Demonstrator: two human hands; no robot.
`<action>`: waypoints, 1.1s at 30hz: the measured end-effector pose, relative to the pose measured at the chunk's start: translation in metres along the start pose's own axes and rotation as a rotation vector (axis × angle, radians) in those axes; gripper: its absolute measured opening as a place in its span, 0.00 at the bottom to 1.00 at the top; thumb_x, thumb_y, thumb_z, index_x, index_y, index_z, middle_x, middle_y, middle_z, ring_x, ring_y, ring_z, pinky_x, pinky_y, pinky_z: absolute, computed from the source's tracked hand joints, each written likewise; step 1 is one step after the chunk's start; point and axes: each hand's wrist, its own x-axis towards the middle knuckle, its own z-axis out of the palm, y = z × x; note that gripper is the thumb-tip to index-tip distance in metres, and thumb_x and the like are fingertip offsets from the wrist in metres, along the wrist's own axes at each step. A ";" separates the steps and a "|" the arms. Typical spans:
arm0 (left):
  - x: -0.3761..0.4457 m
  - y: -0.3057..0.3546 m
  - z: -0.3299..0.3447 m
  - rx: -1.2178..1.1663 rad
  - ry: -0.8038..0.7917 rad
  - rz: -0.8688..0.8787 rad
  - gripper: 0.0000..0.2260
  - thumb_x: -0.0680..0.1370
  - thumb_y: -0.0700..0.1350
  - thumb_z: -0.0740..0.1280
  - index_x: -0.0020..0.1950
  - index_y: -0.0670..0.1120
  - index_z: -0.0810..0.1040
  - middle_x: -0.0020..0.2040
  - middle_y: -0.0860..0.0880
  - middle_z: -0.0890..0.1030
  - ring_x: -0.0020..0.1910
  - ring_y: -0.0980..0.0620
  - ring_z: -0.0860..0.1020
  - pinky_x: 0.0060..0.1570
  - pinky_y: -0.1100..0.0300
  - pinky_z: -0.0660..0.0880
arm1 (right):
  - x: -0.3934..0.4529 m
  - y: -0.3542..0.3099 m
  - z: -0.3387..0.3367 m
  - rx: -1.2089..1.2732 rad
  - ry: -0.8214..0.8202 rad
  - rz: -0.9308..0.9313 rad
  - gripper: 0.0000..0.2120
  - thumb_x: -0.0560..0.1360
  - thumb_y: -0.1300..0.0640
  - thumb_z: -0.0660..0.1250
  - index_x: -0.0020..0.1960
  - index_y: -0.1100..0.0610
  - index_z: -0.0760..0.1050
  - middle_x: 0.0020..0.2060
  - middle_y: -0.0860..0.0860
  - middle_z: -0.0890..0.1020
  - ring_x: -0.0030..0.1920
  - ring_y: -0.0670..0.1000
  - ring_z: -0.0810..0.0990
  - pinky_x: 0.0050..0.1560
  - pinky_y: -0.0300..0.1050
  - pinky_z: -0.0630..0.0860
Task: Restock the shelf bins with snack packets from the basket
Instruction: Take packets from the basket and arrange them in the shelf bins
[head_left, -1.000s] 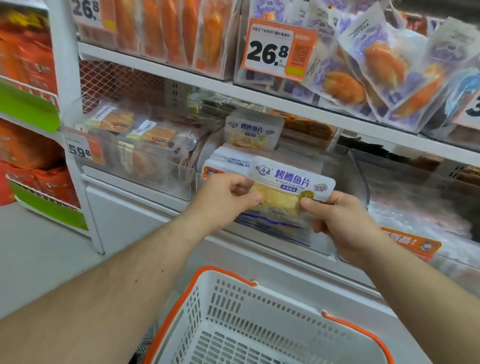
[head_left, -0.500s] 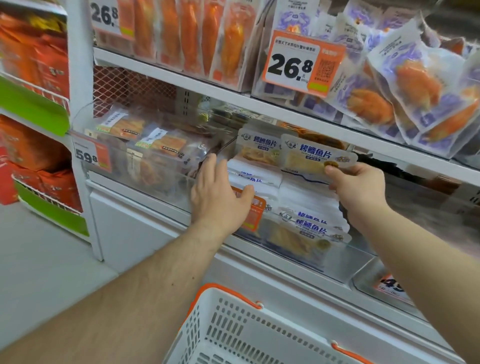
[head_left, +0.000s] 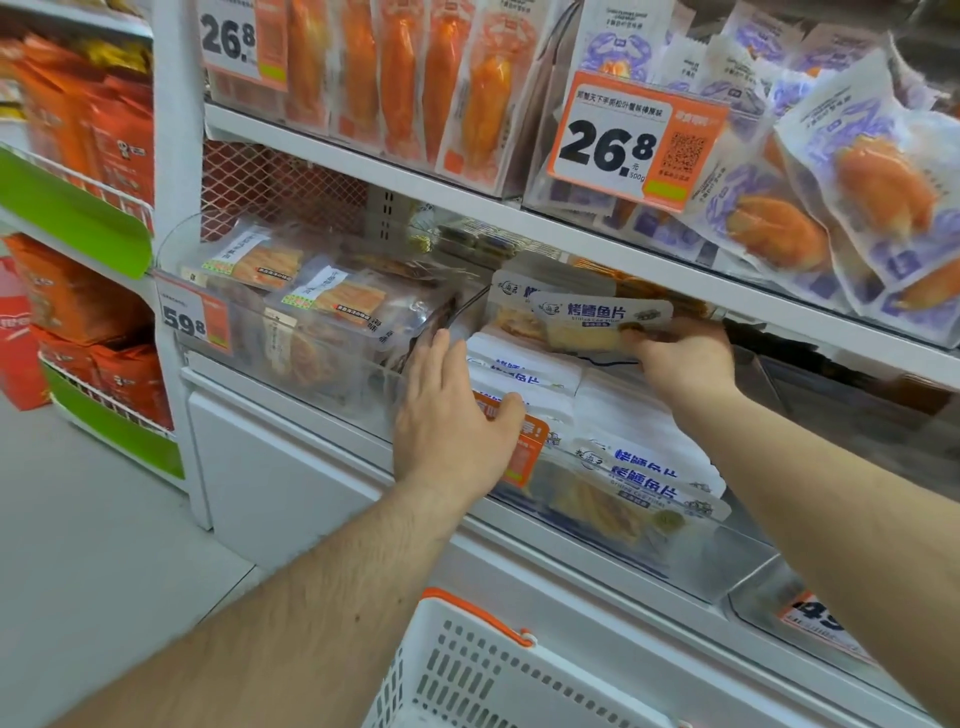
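A white snack packet (head_left: 597, 325) with blue lettering stands at the back of the clear shelf bin (head_left: 691, 566). My right hand (head_left: 685, 358) pinches its lower right corner. Several identical packets (head_left: 644, 467) lie stacked in the bin below it. My left hand (head_left: 452, 421) lies flat with straight fingers on the bin's front left edge, thumb over the orange price tag (head_left: 530, 452). The white basket (head_left: 467, 670) with orange handles sits at the bottom of the view, below both arms.
A neighbouring clear bin (head_left: 291, 332) to the left holds orange-labelled packets behind a 59.8 tag. The shelf above (head_left: 519, 218) carries hanging orange and purple packets and a 26.8 tag (head_left: 623, 140). Orange boxes fill the rack on the far left.
My right hand carried the packet from in front of the bin up into its back. My left hand let go of the packet and came to rest on the bin's front left edge.
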 end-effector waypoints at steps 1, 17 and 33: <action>0.000 0.000 0.000 0.000 0.001 0.001 0.35 0.79 0.58 0.63 0.80 0.46 0.53 0.81 0.52 0.49 0.79 0.55 0.46 0.78 0.52 0.49 | 0.001 -0.001 0.003 0.000 -0.013 0.002 0.12 0.75 0.53 0.72 0.59 0.51 0.80 0.45 0.48 0.81 0.44 0.51 0.79 0.48 0.47 0.78; 0.000 0.001 0.002 0.015 0.008 -0.010 0.34 0.79 0.58 0.62 0.80 0.48 0.53 0.81 0.53 0.48 0.79 0.55 0.45 0.78 0.54 0.48 | 0.017 -0.016 0.064 -0.099 -0.151 0.120 0.17 0.75 0.47 0.71 0.58 0.56 0.77 0.53 0.53 0.82 0.54 0.57 0.81 0.60 0.55 0.78; -0.001 0.004 0.000 0.029 -0.020 -0.036 0.34 0.79 0.58 0.61 0.80 0.48 0.53 0.81 0.54 0.48 0.79 0.55 0.44 0.77 0.53 0.48 | 0.023 -0.006 0.061 -0.309 -0.159 0.085 0.24 0.73 0.41 0.71 0.61 0.56 0.77 0.56 0.55 0.82 0.55 0.59 0.80 0.61 0.56 0.76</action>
